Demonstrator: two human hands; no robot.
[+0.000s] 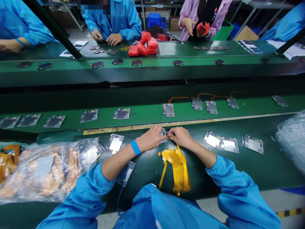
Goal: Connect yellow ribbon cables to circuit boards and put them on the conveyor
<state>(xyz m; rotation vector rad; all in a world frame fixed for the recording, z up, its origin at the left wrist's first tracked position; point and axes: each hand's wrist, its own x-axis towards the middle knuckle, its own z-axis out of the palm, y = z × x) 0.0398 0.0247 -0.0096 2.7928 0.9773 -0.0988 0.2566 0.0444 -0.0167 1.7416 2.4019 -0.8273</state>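
Note:
My left hand, with a blue band on its wrist, is closed on a small circuit board over the near bench. My right hand pinches a thin grey tool, its tip at that board; fingers hide most of the tool. An orange flex cable strip runs down from under my right hand. Just below lies a pile of orange flex cables. More boards with silvery shields lie beside my arms: a board on the left and a board on the right.
A clear bag of flex cables lies at left, and clear plastic wrap at right. Beyond, a green belt carries several boards, some with cables attached. Co-workers sit across, near red bundles. A blue cord hangs at the front edge.

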